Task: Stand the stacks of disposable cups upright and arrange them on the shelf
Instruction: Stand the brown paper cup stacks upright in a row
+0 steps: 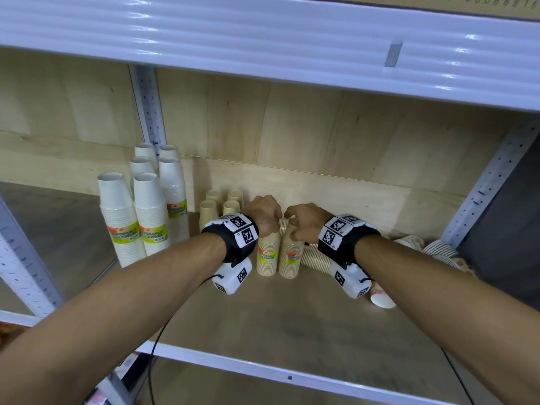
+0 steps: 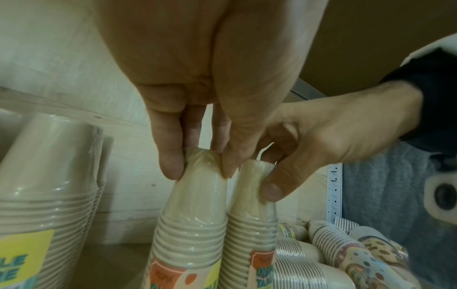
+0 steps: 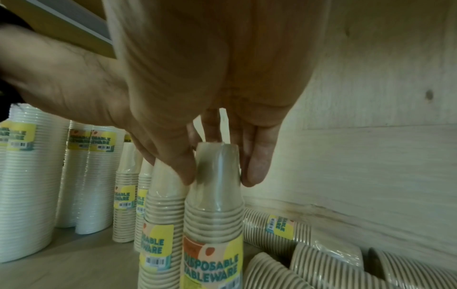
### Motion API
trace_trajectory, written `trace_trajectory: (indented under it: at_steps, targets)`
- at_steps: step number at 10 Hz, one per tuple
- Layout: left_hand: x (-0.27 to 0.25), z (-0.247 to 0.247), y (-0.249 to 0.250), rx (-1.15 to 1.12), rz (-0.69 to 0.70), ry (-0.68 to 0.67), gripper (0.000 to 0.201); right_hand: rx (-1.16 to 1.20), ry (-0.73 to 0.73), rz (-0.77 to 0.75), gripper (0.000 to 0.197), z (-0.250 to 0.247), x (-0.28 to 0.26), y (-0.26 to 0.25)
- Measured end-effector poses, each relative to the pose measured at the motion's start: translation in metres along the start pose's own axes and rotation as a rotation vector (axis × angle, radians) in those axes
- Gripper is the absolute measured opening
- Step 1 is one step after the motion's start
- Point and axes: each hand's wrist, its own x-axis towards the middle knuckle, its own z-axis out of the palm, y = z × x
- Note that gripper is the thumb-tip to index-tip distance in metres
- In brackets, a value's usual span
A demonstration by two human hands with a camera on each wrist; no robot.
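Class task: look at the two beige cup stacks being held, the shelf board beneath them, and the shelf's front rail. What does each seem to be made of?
Left beige stack and right beige stack: probably matte paper cups, with ridged rims, inside glossy clear plastic film that glints. Shelf board: wood or a wood-look laminate, matte, with visible grain. Front rail: seemingly white-painted metal, smooth and slightly shiny.

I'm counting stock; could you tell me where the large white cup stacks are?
The large white cup stacks stand upright at the shelf's back left, beside the small beige stacks.

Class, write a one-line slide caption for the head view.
Left hand and right hand each grip an upright beige cup stack on the shelf; others lie toppled.
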Motion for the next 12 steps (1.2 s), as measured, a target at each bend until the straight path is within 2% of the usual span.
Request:
trace_trajectory:
  at_steps: [1, 4, 7, 8, 9, 10, 12]
  targets:
    - [-0.001, -0.001, 0.001, 0.003, 0.0, 0.003, 0.031, -0.019, 0.027, 0.017, 0.018, 0.0, 0.0, -0.002]
    - [-0.002, -0.012, 0.01, 0.065, -0.005, -0.053, 0.029, -0.031, 0.034, 0.038, 0.035, -0.003, 0.0, -0.01]
    - [-0.007, -0.044, -0.011, 0.207, -0.044, -0.129, 0.031, 0.043, 0.035, -0.029, 0.039, -0.008, 0.004, -0.033]
    - [-0.012, -0.055, -0.024, 0.248, -0.092, -0.116, 0.02, 0.078, 0.033, -0.056, 0.042, -0.007, 0.01, -0.045]
    - [-0.019, -0.063, -0.035, 0.271, -0.147, -0.123, 0.018, 0.107, 0.026, -0.07, 0.039, -0.004, 0.016, -0.058]
    - [-0.027, -0.069, -0.042, 0.221, -0.233, -0.123, 0.03, 0.106, 0.034, -0.086, 0.043, 0.0, 0.022, -0.069]
    - [-0.037, -0.072, -0.056, 0.238, -0.278, -0.114, 0.015, 0.128, 0.02, -0.149, 0.039, 0.01, 0.036, -0.093]
